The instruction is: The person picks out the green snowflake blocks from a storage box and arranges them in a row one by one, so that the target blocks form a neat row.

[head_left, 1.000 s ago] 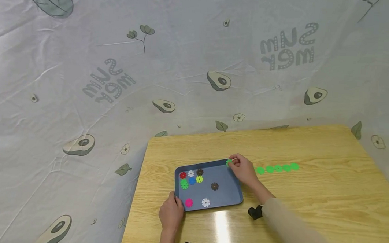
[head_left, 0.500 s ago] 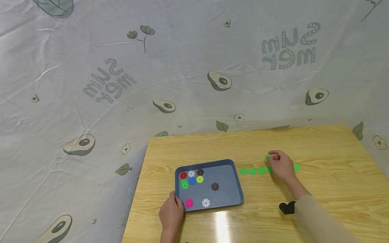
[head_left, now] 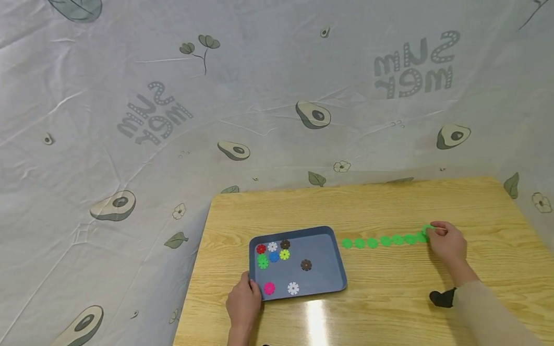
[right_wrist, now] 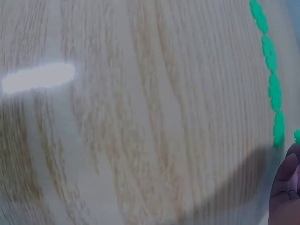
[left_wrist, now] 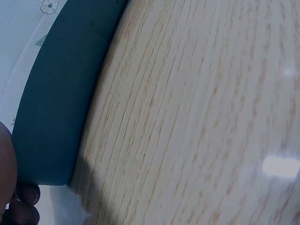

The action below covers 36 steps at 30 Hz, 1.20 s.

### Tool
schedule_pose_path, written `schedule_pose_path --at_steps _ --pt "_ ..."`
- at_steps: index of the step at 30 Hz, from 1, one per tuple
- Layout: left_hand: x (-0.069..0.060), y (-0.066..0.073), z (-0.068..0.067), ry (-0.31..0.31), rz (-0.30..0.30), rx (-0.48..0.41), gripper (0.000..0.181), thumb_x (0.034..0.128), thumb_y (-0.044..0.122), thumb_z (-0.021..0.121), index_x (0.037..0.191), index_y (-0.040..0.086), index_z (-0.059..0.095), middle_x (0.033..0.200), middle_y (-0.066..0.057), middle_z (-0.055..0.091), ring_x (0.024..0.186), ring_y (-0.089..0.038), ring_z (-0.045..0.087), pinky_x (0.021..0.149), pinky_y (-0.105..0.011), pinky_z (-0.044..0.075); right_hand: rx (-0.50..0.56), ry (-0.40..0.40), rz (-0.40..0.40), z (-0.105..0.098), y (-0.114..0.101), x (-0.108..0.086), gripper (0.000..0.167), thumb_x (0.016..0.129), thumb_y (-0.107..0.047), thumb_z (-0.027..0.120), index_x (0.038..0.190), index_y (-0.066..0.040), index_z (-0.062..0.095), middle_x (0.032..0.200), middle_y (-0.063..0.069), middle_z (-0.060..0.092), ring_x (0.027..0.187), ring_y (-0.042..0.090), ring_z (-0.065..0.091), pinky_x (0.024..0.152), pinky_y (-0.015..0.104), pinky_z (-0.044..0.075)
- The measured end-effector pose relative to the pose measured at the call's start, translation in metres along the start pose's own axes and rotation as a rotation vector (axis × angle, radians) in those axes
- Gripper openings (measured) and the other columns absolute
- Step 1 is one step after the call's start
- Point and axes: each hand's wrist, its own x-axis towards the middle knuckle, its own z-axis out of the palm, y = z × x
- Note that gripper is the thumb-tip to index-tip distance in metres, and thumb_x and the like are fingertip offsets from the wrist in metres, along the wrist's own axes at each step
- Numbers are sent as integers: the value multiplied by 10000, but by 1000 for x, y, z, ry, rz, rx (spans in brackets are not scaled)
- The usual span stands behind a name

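Observation:
My left hand (head_left: 243, 302) grips the near left corner of a blue-grey tray (head_left: 323, 256); in the left wrist view the tray's side wall (left_wrist: 56, 93) lies beside the fingers. On the right, my right hand (head_left: 449, 248) pinches a green notched plastic disc (head_left: 427, 230) between thumb and fingers. It hovers at the right end of a row of green discs (head_left: 372, 243) lying flat on the table. The right wrist view shows this row (right_wrist: 275, 93) along its right side, and only an edge of the held disc (right_wrist: 297, 136).
Inside the tray lie red (head_left: 261, 249), blue (head_left: 274, 256), yellow (head_left: 284, 254), pink (head_left: 269, 288), white, brown and green discs, mostly at its left. The wooden table (head_left: 382, 314) meets a printed cloth (head_left: 262, 88) behind it.
My right hand has carried the green disc from the tray's far right corner rightward along the row to its right end. The left hand has stayed on the tray.

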Motion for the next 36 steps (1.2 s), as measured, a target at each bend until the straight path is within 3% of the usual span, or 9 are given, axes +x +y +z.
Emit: schedule_pose_path --at_steps 11,23,29,36 --pt "0 2 -4 -17 -10 0 217 950 94 671 1138 -7 714 779 -147 712 538 -281 623 466 -458 461 -20 13 76 -8 12 0 520 1076 -299 462 1417 90 512 1351 365 528 1159 518 533 804 498 432" --pt "0 2 -4 -18 -17 4 234 954 116 664 1143 -14 714 794 -165 718 558 -311 640 482 -468 473 -127 16 -13 -10 13 0 439 1063 -227 515 1313 128 573 1198 348 603 1033 492 584 809 538 403" --pt "1 1 -3 -37 -22 6 256 964 132 651 1168 -9 714 803 -160 721 556 -287 636 480 -453 474 -126 11 -17 -11 11 -5 452 1062 -233 520 1315 138 564 1233 359 587 1061 512 559 865 596 384" --pt "1 0 -3 -37 -25 8 258 964 138 660 1172 -4 714 802 -157 722 558 -285 639 483 -451 476 -130 16 -34 -11 10 -5 472 1060 -259 511 1321 130 569 1237 343 599 1069 496 572 847 573 401"
